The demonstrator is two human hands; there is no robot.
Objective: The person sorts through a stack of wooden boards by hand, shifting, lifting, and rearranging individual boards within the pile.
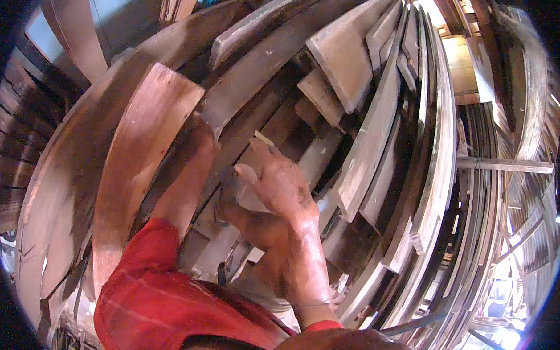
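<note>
My left hand [204,134] reaches forward beside a reddish-brown plank [149,118], near that plank's far end. Its fingers are hard to make out against the wood, so I cannot tell whether they grip the plank. To the right, my right hand [284,186] is raised over the stacked boards with its fingers curled and the thumb pointing left. A thin, pale, short strip [264,138] sticks out at its fingertips; its kind is unclear. Below the right hand, a bare leg [253,226] shows, with a foot among the boards.
Long weathered boards [278,57] surround me on several sides. A shorter wide board [342,60] lies across others ahead. At the right, more planks [476,213] stand in a tall stack crossed by a wooden bar [505,165]. Corrugated sheet [532,208] lies beyond.
</note>
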